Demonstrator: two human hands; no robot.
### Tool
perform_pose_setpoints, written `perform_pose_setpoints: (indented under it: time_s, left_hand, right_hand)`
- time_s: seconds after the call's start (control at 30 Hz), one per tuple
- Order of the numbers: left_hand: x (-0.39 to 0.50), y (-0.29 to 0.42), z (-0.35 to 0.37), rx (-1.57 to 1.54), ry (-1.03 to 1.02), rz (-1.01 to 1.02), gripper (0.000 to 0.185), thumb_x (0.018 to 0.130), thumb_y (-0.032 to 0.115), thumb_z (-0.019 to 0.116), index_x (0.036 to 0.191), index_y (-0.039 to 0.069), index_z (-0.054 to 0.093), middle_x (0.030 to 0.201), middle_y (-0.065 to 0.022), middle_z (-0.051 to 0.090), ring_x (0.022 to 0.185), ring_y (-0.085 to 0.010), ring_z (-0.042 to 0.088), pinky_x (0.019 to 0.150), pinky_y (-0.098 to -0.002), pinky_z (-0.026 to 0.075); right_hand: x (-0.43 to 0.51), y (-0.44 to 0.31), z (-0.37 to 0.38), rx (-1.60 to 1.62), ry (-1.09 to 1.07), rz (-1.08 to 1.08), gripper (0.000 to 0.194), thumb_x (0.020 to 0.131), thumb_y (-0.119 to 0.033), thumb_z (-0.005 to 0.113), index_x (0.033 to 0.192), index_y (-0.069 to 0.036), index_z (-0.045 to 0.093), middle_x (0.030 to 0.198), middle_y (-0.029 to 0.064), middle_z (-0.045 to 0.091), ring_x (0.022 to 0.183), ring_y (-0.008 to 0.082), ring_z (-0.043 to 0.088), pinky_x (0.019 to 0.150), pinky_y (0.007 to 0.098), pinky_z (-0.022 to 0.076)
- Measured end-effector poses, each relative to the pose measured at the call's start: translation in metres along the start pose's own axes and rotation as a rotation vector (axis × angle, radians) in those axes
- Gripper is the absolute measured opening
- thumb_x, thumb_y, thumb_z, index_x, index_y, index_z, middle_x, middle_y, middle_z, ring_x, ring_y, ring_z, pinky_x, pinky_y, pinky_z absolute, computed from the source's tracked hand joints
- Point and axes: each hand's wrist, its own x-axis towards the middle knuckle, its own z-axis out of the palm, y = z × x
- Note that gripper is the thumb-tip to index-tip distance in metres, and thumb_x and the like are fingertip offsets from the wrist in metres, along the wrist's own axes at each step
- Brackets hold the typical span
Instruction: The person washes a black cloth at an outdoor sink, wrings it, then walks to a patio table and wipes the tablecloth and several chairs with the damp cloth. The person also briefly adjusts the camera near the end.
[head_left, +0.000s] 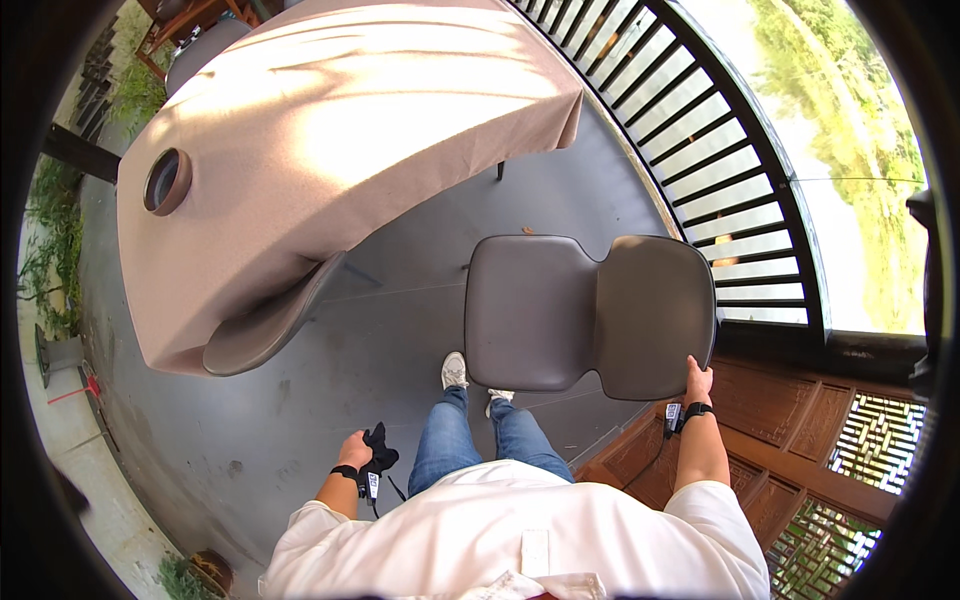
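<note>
My right hand (699, 381) grips the edge of the backrest of a grey padded chair (532, 311), its thumb lying over the front face. The chair faces left, with its bare seat beside my shoes. In my left hand (355, 450), down at my side, is a bunched black cloth (382, 448). Each wrist wears a black strap with a small cabled device. A second grey chair (281, 319) is tucked against a long table, its seat hidden under the beige tablecloth (247, 247).
A round brown bowl (168, 182) stands on the table's left end. Along the right runs a black slatted railing (720, 142), meeting carved wooden panels (780, 397) at lower right. A red object (91, 386) lies by the left wall, and a potted plant (202, 574) stands at lower left.
</note>
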Motion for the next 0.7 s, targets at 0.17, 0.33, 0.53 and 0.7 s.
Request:
perform_pose_setpoints:
  time_s: [0.17, 0.33, 0.53, 0.7]
  left_hand:
    - [-0.026, 0.022, -0.007, -0.176, 0.204, 0.013, 0.042, 0.079, 0.007, 0.056, 0.121, 0.01, 0.059, 0.113, -0.0213, 0.066, 0.11, -0.0397, 0.06, 0.092, -0.0463, 0.049]
    - [-0.056, 0.044, -0.011, -0.23, 0.288, 0.034, 0.043, 0.078, 0.007, 0.056, 0.12, 0.01, 0.059, 0.113, -0.022, 0.065, 0.108, -0.0407, 0.06, 0.092, -0.0472, 0.049]
    - [-0.059, 0.042, -0.011, -0.207, 0.257, -0.047, 0.04, 0.08, 0.012, 0.057, 0.12, 0.01, 0.061, 0.115, -0.0211, 0.065, 0.111, -0.0397, 0.06, 0.095, -0.0452, 0.049]
    - [-0.045, 0.02, -0.027, -0.242, 0.154, -0.045, 0.033, 0.083, 0.017, 0.058, 0.114, 0.005, 0.063, 0.111, -0.024, 0.066, 0.11, -0.0412, 0.06, 0.093, -0.0455, 0.049]
  right_hand:
    - [0.037, 0.006, 0.004, -0.013, 0.046, 0.113, 0.058, 0.084, -0.04, 0.073, 0.119, 0.004, 0.058, 0.114, 0.0169, 0.064, 0.098, 0.0324, 0.064, 0.08, 0.0483, 0.0532]
    - [0.065, 0.02, 0.006, -0.153, 0.151, -0.158, 0.067, 0.075, -0.038, 0.08, 0.117, 0.01, 0.058, 0.113, 0.0211, 0.065, 0.104, 0.0323, 0.063, 0.09, 0.0394, 0.0491]
    - [0.062, 0.015, 0.012, 0.008, 0.06, -0.147, 0.054, 0.077, -0.022, 0.079, 0.119, 0.006, 0.059, 0.107, 0.0156, 0.068, 0.095, 0.0262, 0.065, 0.085, 0.0367, 0.0505]
    - [0.027, 0.012, 0.022, -0.044, 0.15, -0.049, 0.056, 0.076, -0.018, 0.079, 0.12, 0.009, 0.058, 0.112, 0.018, 0.067, 0.102, 0.0296, 0.065, 0.089, 0.0372, 0.05]
